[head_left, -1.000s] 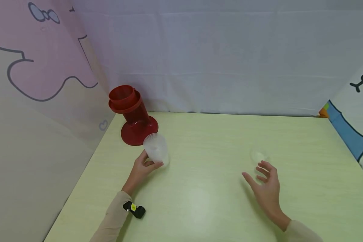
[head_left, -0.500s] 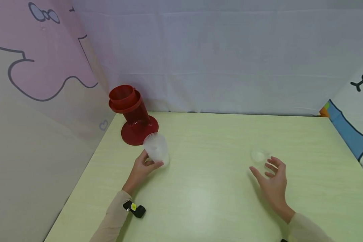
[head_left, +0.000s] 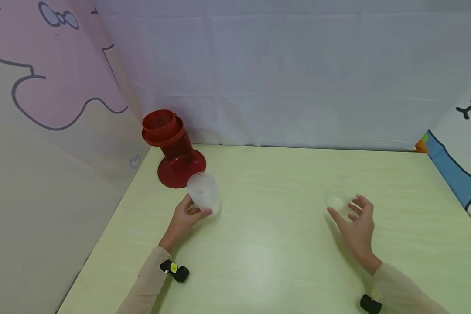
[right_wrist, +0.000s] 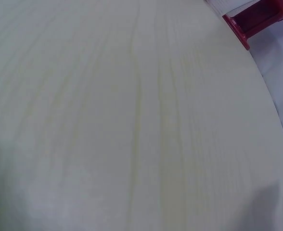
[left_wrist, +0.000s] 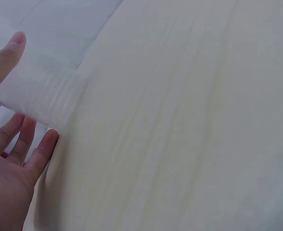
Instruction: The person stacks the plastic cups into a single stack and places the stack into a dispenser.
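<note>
My left hand (head_left: 186,218) grips a stack of clear plastic cups (head_left: 202,192) from below and the side, thumb on the right. In the left wrist view, the ridged rims of the cup stack (left_wrist: 50,94) lie between the thumb and the fingers. On the right side of the table, a single clear plastic cup (head_left: 335,200) is faintly visible. My right hand (head_left: 357,229) is right at this cup, its thumb and fingers spread apart on either side, thumb tip at the near edge. Only a sliver of a fingertip shows in the right wrist view.
A red plastic tube-shaped holder (head_left: 177,148) with a round base stands at the table's back left corner, just behind the cup stack. The pale wooden table (head_left: 259,244) meets a white cloth wall (head_left: 274,87) behind and a printed cloth on the left.
My right hand has moved right and forward, bringing its thumb and fingertips up to the single cup. My left hand and the cup stack have stayed in place.
</note>
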The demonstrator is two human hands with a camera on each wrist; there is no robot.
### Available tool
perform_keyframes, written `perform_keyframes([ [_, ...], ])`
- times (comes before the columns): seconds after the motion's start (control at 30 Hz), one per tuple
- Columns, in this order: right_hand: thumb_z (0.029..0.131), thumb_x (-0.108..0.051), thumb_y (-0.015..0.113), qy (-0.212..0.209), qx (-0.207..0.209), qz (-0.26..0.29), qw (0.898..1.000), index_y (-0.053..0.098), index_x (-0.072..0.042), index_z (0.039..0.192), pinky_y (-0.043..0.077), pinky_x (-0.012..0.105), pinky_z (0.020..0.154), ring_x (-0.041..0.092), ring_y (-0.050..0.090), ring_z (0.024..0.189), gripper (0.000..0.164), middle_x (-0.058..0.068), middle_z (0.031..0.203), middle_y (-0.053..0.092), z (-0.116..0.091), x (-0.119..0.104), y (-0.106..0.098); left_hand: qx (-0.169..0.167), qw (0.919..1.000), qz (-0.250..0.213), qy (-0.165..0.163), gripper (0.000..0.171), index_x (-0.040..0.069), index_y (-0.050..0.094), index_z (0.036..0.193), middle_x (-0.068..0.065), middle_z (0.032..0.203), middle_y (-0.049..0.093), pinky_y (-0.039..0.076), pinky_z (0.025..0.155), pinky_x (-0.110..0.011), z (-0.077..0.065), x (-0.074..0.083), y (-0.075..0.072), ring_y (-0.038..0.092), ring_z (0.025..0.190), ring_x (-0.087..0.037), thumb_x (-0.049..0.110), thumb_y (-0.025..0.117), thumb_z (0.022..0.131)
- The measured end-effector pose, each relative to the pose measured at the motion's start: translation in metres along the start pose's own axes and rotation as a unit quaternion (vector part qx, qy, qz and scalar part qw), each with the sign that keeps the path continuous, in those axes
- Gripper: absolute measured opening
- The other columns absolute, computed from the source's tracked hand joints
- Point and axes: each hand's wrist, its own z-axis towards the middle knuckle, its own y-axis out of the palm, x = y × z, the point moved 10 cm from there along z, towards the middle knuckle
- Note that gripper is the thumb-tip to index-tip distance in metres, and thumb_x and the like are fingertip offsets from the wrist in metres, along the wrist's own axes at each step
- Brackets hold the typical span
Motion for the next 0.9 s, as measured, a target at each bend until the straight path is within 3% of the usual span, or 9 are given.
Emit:
perform_keyframes([
  [0.33,0.078,-0.019,0.079,-0.003,0.011,-0.002,1.000,0.035,-0.007,0.134,0.041,0.020,0.088,0.024,0.049,0.113,0.073,0.005,0.126,0.048,0.014,0.001,0.003,-0.001,1.0000,0.002,0.000,0.077,0.038,0.038,0.138,0.004,0.134,0.048,0.046,0.095,-0.045,0.000,0.000,0.001,0.060,0.109,-0.024,0.043,0.079,0.073],
  [0.53,0.078,-0.018,0.079,-0.007,0.009,0.009,1.000,0.039,-0.011,0.132,0.043,0.017,0.086,0.022,0.052,0.109,0.067,0.005,0.121,0.054,0.019,0.003,0.005,-0.002,1.0000,0.004,0.000,0.077,0.038,0.038,0.138,0.004,0.133,0.048,0.046,0.095,-0.045,0.000,0.000,0.000,0.060,0.108,-0.024,0.043,0.079,0.073],
  [0.9,0.077,-0.013,0.079,-0.026,-0.006,0.021,0.999,0.042,-0.008,0.132,0.044,0.013,0.083,0.015,0.053,0.102,0.067,0.009,0.118,0.055,0.020,-0.002,0.008,0.001,1.0000,0.003,0.000,0.077,0.038,0.038,0.138,0.005,0.134,0.047,0.046,0.096,-0.045,-0.001,0.001,0.000,0.060,0.110,-0.024,0.044,0.079,0.073],
])
